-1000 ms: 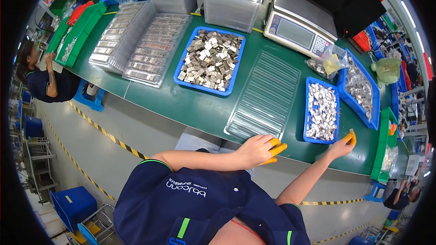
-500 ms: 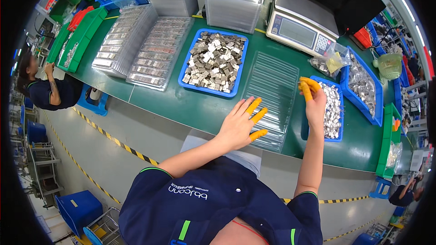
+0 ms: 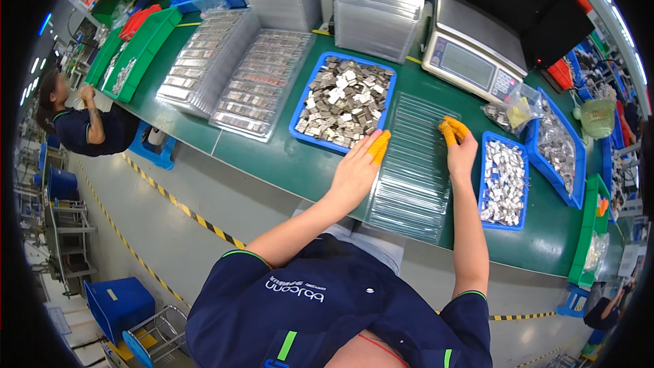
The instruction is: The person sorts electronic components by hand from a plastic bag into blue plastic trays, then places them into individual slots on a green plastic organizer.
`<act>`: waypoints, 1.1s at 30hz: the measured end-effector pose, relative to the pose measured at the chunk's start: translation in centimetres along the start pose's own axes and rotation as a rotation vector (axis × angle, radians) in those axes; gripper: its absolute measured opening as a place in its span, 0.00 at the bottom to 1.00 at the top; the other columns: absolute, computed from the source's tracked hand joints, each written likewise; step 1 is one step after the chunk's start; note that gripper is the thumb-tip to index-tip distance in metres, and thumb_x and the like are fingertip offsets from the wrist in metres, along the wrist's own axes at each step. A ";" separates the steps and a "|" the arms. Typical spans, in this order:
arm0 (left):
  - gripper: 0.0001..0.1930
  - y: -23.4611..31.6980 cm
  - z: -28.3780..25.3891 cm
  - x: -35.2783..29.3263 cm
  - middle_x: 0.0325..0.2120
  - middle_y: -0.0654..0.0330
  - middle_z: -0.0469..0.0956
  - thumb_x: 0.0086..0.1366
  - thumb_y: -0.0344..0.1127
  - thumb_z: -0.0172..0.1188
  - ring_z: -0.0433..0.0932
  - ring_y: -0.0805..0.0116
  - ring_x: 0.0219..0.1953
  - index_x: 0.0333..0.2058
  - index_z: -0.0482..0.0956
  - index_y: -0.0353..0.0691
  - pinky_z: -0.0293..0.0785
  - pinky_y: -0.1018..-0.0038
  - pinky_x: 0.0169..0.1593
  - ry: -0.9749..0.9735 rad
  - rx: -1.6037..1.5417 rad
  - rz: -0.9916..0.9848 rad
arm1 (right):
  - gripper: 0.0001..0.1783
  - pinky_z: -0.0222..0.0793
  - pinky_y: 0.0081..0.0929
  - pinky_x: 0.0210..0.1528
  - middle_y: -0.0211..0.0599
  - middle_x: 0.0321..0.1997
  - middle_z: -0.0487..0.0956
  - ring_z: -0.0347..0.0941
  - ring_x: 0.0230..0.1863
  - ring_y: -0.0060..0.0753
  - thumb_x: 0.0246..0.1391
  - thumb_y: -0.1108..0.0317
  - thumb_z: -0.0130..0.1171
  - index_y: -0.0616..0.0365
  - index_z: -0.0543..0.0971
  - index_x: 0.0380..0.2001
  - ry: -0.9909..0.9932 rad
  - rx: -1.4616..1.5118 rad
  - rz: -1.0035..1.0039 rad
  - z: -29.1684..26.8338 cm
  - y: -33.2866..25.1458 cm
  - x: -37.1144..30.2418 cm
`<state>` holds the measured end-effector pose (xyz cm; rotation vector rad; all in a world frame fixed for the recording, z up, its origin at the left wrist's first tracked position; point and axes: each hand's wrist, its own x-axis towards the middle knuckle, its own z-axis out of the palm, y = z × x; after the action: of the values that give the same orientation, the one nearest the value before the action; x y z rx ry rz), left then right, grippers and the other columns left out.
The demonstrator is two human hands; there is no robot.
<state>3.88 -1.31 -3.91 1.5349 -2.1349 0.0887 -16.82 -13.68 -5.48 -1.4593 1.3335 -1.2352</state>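
Note:
A clear ribbed plastic tray point(image 3: 413, 184) lies on the green table in front of me. My left hand point(image 3: 360, 169), in yellow finger cots, reaches along its left edge with fingers stretched out. Its fingertips are at the near right corner of a blue tray point(image 3: 294, 119) heaped with small metal housings point(image 3: 344, 99). Over the clear tray's right edge, my right hand point(image 3: 460, 146) has its yellow-covered fingers bent together in a pinch. Whatever lies between those fingertips is too small to make out. Beside that hand stands a blue tray point(image 3: 485, 184) of small silvery parts point(image 3: 505, 180).
Filled clear trays point(image 3: 262, 82) are stacked at the left, with clear tray stacks point(image 3: 378, 10) behind. A weighing scale point(image 3: 470, 54) stands at the back right, near a bagged heap point(image 3: 514, 109) and another blue bin point(image 3: 560, 153). A co-worker point(image 3: 88, 119) sits far left.
My left hand has moved from over the clear tray to its left edge, by the heaped blue tray. My right hand has come left over the clear tray. The view has shifted slightly.

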 end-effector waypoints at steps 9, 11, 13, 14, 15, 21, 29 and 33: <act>0.19 -0.5 -0.7 -0.7 0.53 0.56 0.66 0.51 0.27 0.49 0.59 0.62 0.60 0.44 0.72 0.33 0.56 0.68 0.61 0.005 -0.042 0.011 | 0.11 0.66 0.20 0.46 0.39 0.38 0.78 0.74 0.39 0.26 0.53 0.74 0.53 0.68 0.75 0.40 -0.005 -0.018 -0.010 -0.9 0.3 -1.1; 0.16 -0.3 -1.1 -0.2 0.52 0.55 0.67 0.53 0.28 0.52 0.59 0.61 0.60 0.42 0.74 0.35 0.56 0.66 0.61 0.052 -0.201 -0.023 | 0.12 0.63 0.24 0.51 0.38 0.41 0.77 0.73 0.44 0.29 0.55 0.75 0.50 0.66 0.75 0.42 0.090 -0.090 -0.094 -0.5 -2.2 -1.8; 0.11 0.3 -2.0 0.4 0.45 0.55 0.72 0.55 0.30 0.55 0.66 0.58 0.53 0.39 0.75 0.37 0.60 0.64 0.57 0.174 -0.275 -0.063 | 0.12 0.59 0.29 0.56 0.36 0.43 0.77 0.70 0.48 0.34 0.52 0.75 0.54 0.63 0.76 0.41 0.023 -0.329 -0.369 -0.3 -4.6 -2.3; 0.10 0.2 -2.4 0.5 0.41 0.55 0.73 0.56 0.31 0.56 0.68 0.57 0.48 0.37 0.76 0.38 0.63 0.65 0.53 0.196 -0.385 -0.088 | 0.12 0.57 0.31 0.57 0.36 0.43 0.77 0.69 0.50 0.36 0.49 0.76 0.56 0.62 0.77 0.39 0.047 -0.329 -0.454 0.1 -5.9 -3.0; 0.08 0.2 -2.8 0.7 0.37 0.56 0.75 0.56 0.32 0.56 0.71 0.56 0.43 0.35 0.76 0.38 0.65 0.65 0.49 0.215 -0.499 -0.115 | 0.13 0.55 0.33 0.58 0.35 0.42 0.77 0.67 0.52 0.38 0.46 0.77 0.58 0.61 0.78 0.38 0.069 -0.331 -0.535 0.8 -7.1 -3.8; 0.11 0.7 -3.1 3.4 0.30 0.52 0.71 0.59 0.37 0.53 0.70 0.58 0.34 0.33 0.72 0.33 0.65 0.71 0.40 0.092 -1.002 -0.419 | 0.19 0.57 0.38 0.54 0.32 0.33 0.75 0.68 0.44 0.38 0.31 0.74 0.67 0.55 0.79 0.34 -0.039 -0.400 -0.848 2.5 -10.2 -5.4; 0.09 1.1 -1.8 3.6 0.27 0.58 0.73 0.60 0.34 0.53 0.69 0.67 0.33 0.28 0.73 0.33 0.64 0.74 0.40 0.055 -1.175 -0.417 | 0.19 0.57 0.39 0.54 0.32 0.33 0.75 0.68 0.43 0.38 0.32 0.75 0.66 0.54 0.79 0.35 -0.040 -0.452 -0.795 0.8 -9.5 -4.8; 0.09 1.7 -0.5 4.3 0.24 0.61 0.72 0.63 0.33 0.50 0.69 0.72 0.31 0.28 0.73 0.33 0.64 0.77 0.39 0.143 -1.255 -0.467 | 0.17 0.55 0.42 0.57 0.34 0.37 0.73 0.65 0.46 0.41 0.33 0.75 0.65 0.54 0.78 0.33 0.069 -0.354 -0.646 -0.3 -8.7 -3.8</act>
<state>1.54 -4.25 -1.18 1.0775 -1.1524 -1.0454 -15.07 -8.71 2.45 -2.2332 1.2030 -1.5014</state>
